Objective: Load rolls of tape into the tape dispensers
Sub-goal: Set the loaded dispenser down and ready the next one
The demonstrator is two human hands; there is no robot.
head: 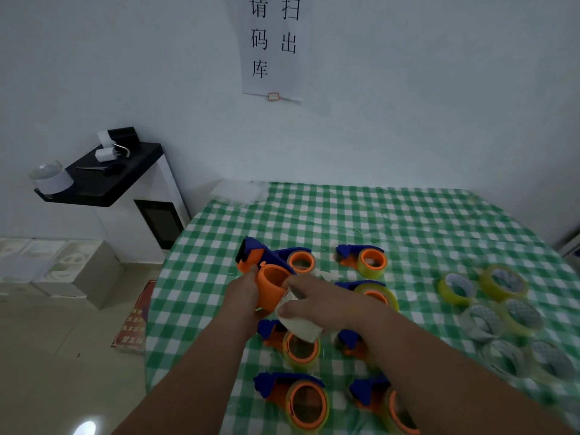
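My left hand [243,296] gripped the light, rigid orange-and-blue plastic tape dispenser [266,277] while my right hand [317,301] pinched the stiff, slick clear tape roll [299,321] by its rim.

You have eight blue-and-orange tape dispensers in view: one held empty in your hands [266,277], and seven lying on the checked cloth [301,260] [365,259] [373,291] [292,343] [351,342] [295,397] [383,403]. You have seven loose tape rolls: one clear roll in hand [299,321] and six grouped at the right [456,288] [503,282] [481,321] [522,317] [505,359] [550,361]. Two hands show, left [241,293] and right [323,301]
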